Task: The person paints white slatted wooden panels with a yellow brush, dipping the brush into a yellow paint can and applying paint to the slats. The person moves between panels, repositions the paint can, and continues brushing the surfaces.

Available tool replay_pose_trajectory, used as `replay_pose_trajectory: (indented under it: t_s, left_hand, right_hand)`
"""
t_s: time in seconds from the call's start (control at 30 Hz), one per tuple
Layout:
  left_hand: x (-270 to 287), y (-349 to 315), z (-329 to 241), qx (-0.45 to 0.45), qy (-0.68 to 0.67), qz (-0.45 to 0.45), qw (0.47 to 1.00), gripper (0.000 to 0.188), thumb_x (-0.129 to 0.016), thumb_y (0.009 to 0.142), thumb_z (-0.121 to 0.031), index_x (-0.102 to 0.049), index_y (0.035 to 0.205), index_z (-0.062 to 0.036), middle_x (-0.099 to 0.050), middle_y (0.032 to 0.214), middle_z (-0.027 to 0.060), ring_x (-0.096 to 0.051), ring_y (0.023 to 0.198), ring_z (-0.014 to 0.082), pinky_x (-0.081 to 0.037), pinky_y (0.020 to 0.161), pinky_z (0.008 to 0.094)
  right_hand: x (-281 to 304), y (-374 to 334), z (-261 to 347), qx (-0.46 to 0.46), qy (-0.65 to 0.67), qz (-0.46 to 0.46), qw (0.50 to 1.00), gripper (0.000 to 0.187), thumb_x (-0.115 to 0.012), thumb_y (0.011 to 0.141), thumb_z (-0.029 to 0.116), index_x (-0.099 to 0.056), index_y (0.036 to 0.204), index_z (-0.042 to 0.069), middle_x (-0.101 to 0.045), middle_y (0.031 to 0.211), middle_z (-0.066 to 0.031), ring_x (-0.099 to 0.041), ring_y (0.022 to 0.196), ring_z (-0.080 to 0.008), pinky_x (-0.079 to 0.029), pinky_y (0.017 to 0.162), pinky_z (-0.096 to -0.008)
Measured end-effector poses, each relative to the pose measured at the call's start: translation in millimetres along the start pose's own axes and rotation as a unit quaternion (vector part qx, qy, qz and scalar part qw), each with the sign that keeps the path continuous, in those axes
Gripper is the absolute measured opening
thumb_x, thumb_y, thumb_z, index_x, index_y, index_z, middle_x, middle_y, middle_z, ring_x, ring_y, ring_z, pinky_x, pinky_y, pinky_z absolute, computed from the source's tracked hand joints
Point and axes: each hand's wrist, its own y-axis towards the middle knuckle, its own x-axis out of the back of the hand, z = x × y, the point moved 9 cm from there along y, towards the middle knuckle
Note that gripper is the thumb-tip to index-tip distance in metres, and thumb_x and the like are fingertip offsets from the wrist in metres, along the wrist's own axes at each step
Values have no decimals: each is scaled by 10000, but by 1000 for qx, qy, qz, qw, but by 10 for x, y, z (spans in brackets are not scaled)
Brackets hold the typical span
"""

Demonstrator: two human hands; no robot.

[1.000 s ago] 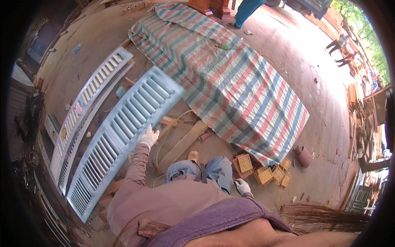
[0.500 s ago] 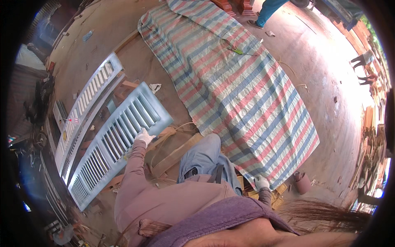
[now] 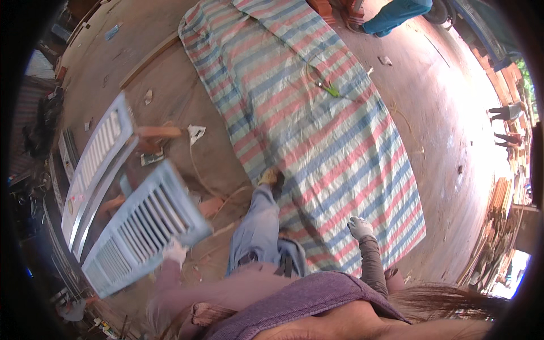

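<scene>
My left hand (image 3: 175, 251), in a white glove, is closed on the near long edge of a pale blue louvered shutter panel (image 3: 147, 224); motion blurs the fingers somewhat. The panel lies slanted to my left, its rows of slats facing up. Over the striped red, white and blue tarp (image 3: 317, 147) is my right hand (image 3: 360, 228), gloved too, its fingers curled in; whatever is inside them is hidden. On the tarp's far part lies a green tool (image 3: 328, 89), too small to name exactly.
Further left stand a white louvered panel (image 3: 99, 147) and wooden supports (image 3: 160, 132). A cord (image 3: 201, 164) runs over the floor. A wooden strip (image 3: 148, 59) lies at the far left. A person's blue-clad leg (image 3: 396, 16) shows at the back; stacked wood (image 3: 496, 215) lines the right.
My right hand has moved from the tarp's near corner forward over its surface. My left hand stays at the shutter panel's edge. My shoe now shows beside the tarp, and the whole view has shifted.
</scene>
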Motion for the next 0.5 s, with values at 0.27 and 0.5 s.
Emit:
replay_pose_trajectory:
  t_s: [0.27, 0.5]
  left_hand:
    - [252, -29, -601, 90, -82, 102, 987, 693, -619, 809, -453, -469, 1308, 4, -560, 1258, 219, -536, 1182, 329, -421, 996, 406]
    - [500, 265, -1252, 133, -54, 134, 981, 656, -622, 804, -445, -494, 1278, -9, -576, 1216, 216, -553, 1143, 331, -436, 968, 411]
  right_hand:
    - [678, 3894, 1070, 24, -124, -36, 991, 462, -512, 888, 453, -518, 1266, 187, -525, 1285, -157, -494, 1206, -347, -433, 967, -473]
    - [1582, 6312, 1804, -13, -172, -130, 977, 454, -428, 911, 348, -476, 1318, 154, -492, 1355, -88, -447, 1268, -290, -382, 996, -500]
